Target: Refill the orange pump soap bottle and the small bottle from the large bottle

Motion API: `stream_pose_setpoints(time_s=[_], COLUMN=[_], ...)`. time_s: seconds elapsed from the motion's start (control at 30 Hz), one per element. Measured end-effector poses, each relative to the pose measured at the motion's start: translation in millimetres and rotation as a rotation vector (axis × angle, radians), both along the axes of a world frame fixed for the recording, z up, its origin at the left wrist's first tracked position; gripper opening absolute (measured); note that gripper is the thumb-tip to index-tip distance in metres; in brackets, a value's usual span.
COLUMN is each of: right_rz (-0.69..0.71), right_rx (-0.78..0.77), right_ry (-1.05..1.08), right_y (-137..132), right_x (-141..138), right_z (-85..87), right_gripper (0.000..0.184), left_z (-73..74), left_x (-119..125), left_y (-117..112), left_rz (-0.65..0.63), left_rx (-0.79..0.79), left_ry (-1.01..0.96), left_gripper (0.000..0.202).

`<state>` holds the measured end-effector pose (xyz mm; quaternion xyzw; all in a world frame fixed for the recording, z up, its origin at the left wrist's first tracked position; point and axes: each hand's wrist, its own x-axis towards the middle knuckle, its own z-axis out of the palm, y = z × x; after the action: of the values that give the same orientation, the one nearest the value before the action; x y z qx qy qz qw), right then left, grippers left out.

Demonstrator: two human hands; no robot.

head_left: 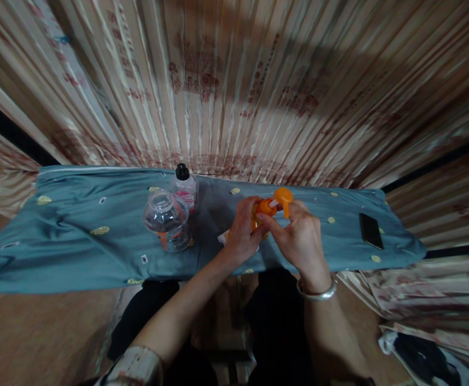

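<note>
Both my hands meet over the middle of a table covered in a blue-grey cloth [77, 246]. My left hand [242, 230] is wrapped round the lower part of an orange pump dispenser head [275, 202]. My right hand [299, 236], with a silver bangle on its wrist, pinches the pump's neck just under the orange nozzle. A bit of white paper or label [223, 237] shows under my left hand. Whatever the pump sits on is hidden by my fingers.
A clear, open, wide-mouthed bottle [167, 220] stands left of my hands, with a small black-capped bottle [184, 186] behind it. A dark phone [370, 230] lies on the cloth at the right. A patterned curtain [234, 91] hangs behind the table.
</note>
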<state>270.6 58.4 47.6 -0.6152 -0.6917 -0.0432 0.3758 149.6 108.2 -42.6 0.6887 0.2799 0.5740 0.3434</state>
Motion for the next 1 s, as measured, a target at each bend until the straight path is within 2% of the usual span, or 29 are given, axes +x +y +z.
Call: stream_pose_setpoints(time_s=[0.17,0.33,0.43,0.6,0.7,1.0], right_rz=[-0.075,-0.088,-0.047,0.132,0.199,0.166], right_rx=[0.04,0.05,0.006,-0.131,-0.135,-0.08], right_ry=[-0.068,-0.071,0.006,0.162,0.177,0.012], right_y=[1.9,2.9,1.3,-1.9,-1.1,-2.3], right_x=[-6.5,-7.9,-4.6,7.7,11.9,8.1], right_z=[-4.1,-4.2,-2.6,0.6,1.4,5.8], right_gripper=[0.043,0.047,0.045,0.034,0.029,0.031], left_z=[-2.0,-4.0,-2.4,4.0,5.2,-1.8], left_x=[-1.2,0.8,1.6,0.5,0.7,3.5], left_y=[1.7,3.4,2.8,0.1,-0.9,-1.5], left_rz=[-0.001,0.019,0.033,-0.004,-0.013,0.01], left_rx=[-0.005,0.034,0.065,0.037,0.012,0.009], left_ry=[-0.002,0.014,0.014,0.014,-0.003,0.004], left_gripper=[0.043,0.041,0.041,0.042,0.044,0.047])
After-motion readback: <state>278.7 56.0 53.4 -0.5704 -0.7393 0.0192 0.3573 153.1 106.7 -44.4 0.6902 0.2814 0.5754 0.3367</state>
